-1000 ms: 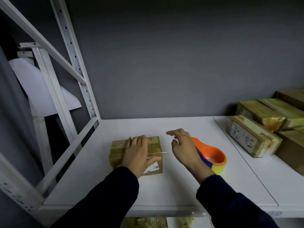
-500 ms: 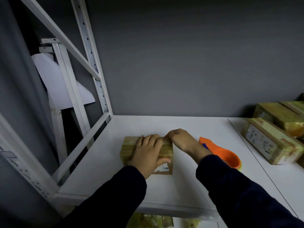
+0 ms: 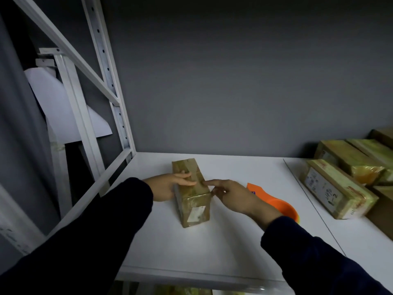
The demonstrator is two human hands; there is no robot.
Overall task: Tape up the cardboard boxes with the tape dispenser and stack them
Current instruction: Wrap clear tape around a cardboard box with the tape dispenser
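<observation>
A small taped cardboard box (image 3: 192, 202) lies on the white shelf (image 3: 212, 241), its long side pointing away from me and a white label on its near end. My left hand (image 3: 163, 187) holds it from the left, with the fingers laid over the top edge. My right hand (image 3: 234, 196) is at the box's right side, and its index fingertip touches the top right edge. The orange tape dispenser (image 3: 278, 206) lies on the shelf just behind my right wrist, partly hidden by it.
Several taped boxes (image 3: 331, 188) are stacked on the right part of the shelf. The white metal rack frame (image 3: 106, 71) rises at the left, with a diagonal brace. A grey wall closes off the back. More packages show on the shelf below (image 3: 182, 291).
The box has been turned about a quarter turn, so its long side now points away. My left hand shifted from the top to the left side. My right hand came round to the right edge.
</observation>
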